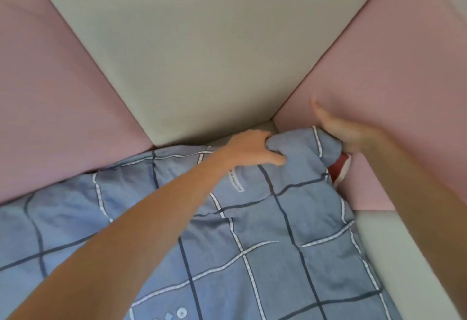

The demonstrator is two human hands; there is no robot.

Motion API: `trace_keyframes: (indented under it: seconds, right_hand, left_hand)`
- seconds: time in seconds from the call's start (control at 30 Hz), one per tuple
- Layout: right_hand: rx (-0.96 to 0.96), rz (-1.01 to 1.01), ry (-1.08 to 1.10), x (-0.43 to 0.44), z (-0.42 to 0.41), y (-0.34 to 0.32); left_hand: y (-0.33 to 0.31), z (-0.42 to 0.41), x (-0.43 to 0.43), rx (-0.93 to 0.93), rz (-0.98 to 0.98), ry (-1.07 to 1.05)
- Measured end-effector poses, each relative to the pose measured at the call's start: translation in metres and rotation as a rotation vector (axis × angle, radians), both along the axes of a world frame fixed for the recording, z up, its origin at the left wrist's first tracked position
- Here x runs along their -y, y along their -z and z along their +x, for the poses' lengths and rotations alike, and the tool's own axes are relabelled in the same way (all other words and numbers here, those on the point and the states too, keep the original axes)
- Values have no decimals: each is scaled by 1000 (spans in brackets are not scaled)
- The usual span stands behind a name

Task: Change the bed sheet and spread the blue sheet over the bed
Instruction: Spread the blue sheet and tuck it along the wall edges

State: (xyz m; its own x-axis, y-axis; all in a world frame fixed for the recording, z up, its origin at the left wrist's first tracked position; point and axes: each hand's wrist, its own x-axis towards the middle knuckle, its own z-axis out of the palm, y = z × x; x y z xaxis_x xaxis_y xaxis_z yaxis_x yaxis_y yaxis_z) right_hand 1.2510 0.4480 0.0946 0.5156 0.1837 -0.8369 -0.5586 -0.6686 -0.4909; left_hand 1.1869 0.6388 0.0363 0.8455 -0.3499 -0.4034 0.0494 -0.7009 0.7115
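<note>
The blue sheet (252,231), checked with dark and white lines, covers the bed from the lower left up to the far right corner. My left hand (255,146) grips a bunched fold of the sheet at that corner. My right hand (341,130) reaches into the corner against the pink wall pad; its fingers go down behind the sheet's edge and are hidden, and the thumb points up. A red and white patch of another cloth (341,168) shows just under the corner, between the sheet and the pad.
Padded panels enclose the bed: a cream one (189,66) at the back, pink ones at the left (50,92) and right (391,79), and a cream pad (394,256) along the right edge. A narrow gap runs between sheet and pads.
</note>
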Motion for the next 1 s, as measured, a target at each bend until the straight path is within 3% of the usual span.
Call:
trace_keyframes:
  seconds: [0.07, 0.17, 0.23, 0.3, 0.43, 0.5, 0.67, 0.83, 0.9, 0.97, 1.0]
  right_hand:
    - [145, 65, -159, -11, 8, -23]
    - [409, -244, -779, -36, 15, -23]
    - [286, -452, -1121, -59, 18, 4]
    - [201, -610, -1272, -73, 29, 41]
    - [373, -716, -1183, -77, 41, 82]
    - [488, -706, -1081, -67, 36, 100]
    - [679, -744, -906, -58, 25, 136]
    - [610, -1015, -946, -89, 20, 140]
    - [721, -1068, -849, -118, 11, 129]
    - [940, -865, -751, -152, -18, 122]
    - [1130, -609, -775, -167, -45, 126]
  left_hand:
    - [10, 26, -3, -140, -127, 13]
    - [31, 48, -3, -177, -168, 19]
    - [40, 52, -5, -161, -98, 4]
    - [46, 45, -10, -23, 57, -74]
    - [44, -36, -38, 564, 33, -381]
    - [55, -101, -67, 685, 82, -454]
    - [94, -236, -134, 530, 395, -661]
    - [143, -276, -152, 401, 693, -674]
    - [155, -281, -153, 424, 731, -668]
    - [162, -280, -155, 458, 736, -681]
    - [165, -281, -156, 481, 731, -685]
